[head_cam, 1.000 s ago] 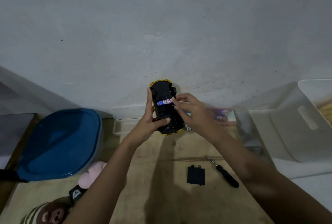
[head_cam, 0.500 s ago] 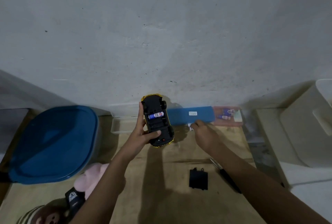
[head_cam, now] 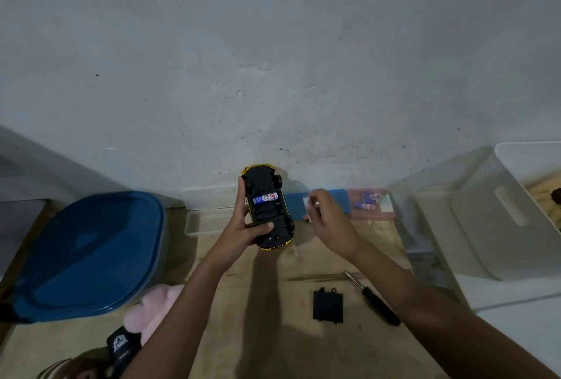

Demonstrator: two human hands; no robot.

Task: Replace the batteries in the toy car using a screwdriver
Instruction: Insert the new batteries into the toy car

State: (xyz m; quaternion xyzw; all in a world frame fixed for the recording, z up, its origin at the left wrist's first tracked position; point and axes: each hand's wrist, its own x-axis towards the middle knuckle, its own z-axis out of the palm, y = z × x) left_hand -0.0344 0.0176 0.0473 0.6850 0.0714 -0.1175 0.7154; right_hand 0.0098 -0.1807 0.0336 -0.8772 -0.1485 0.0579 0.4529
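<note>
My left hand grips the yellow toy car upside down above the wooden table, black underside facing me. Its battery bay is uncovered, with one blue and white battery lying in the far slot. My right hand hovers just right of the car, fingers pinched on a small whitish battery, blurred. The black battery cover lies flat on the table nearer to me. A black-handled screwdriver rests beside the cover, to its right.
A blue box and a pink pack holding batteries sit by the wall. White bins stand right, a clear tray behind the car, a blue-lidded tub left. Plush toys lie at the near left.
My right hand went from the car's battery bay down to the table by the blue box, then lifted back beside the car pinching a small battery. The car stayed in my left hand.
</note>
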